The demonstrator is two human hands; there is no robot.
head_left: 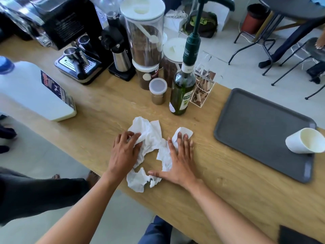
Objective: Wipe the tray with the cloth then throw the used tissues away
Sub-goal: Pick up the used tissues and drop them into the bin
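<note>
Crumpled white tissues (pixel 151 138) lie spread on the wooden counter (pixel 228 187) in front of me. My left hand (pixel 124 150) pinches the left part of the tissues with curled fingers. My right hand (pixel 179 159) lies flat, fingers spread, pressing down on the right part of them. The grey tray (pixel 255 127) sits to the right on the counter, with a white paper cup (pixel 304 140) lying on its side at its near right corner. No cloth can be picked out apart from the tissues.
Behind the tissues stand a green syrup bottle with a pump (pixel 182 90), a small lidded jar (pixel 158 91), coffee canisters (pixel 146 43) and a clear box of sachets (pixel 202 85). An espresso machine (pixel 77 50) is at the back left, a white jug (pixel 35 90) at the left. A dark item (pixel 295 235) sits bottom right.
</note>
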